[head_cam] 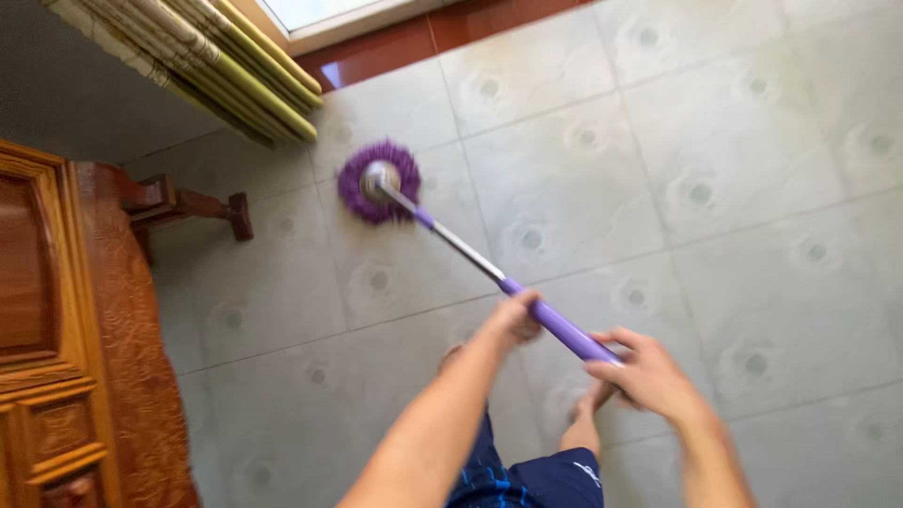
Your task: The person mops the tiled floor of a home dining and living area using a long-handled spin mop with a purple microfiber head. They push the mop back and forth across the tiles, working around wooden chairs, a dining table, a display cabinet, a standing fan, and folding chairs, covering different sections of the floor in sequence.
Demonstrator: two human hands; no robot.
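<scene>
Far left: a carved wooden cabinet, reddish brown, runs down the edge of the view. Just beyond it a dark wooden furniture foot stands on the floor. Above that, a folded striped curtain in yellow-green hangs down from the top edge.

Centre: the mop lies slanted across the grey tiled floor. Its round purple head rests flat on the tiles near the curtain's lower end, well apart from both hands. A silver pole runs from the head down and to the right, turning into a purple handle where the hands meet it.

Left hand: grip closed around the handle at its upper purple end, fingers wrapped over the top, forearm reaching in from the bottom edge.

Right hand: grip closed on the lower end of the handle, just below the left hand (a short bare stretch of purple shows between the two). The handle's end is hidden inside this hand.

Bottom centre: dark blue shorts and a bare foot on the tiles, beneath the hands.
</scene>
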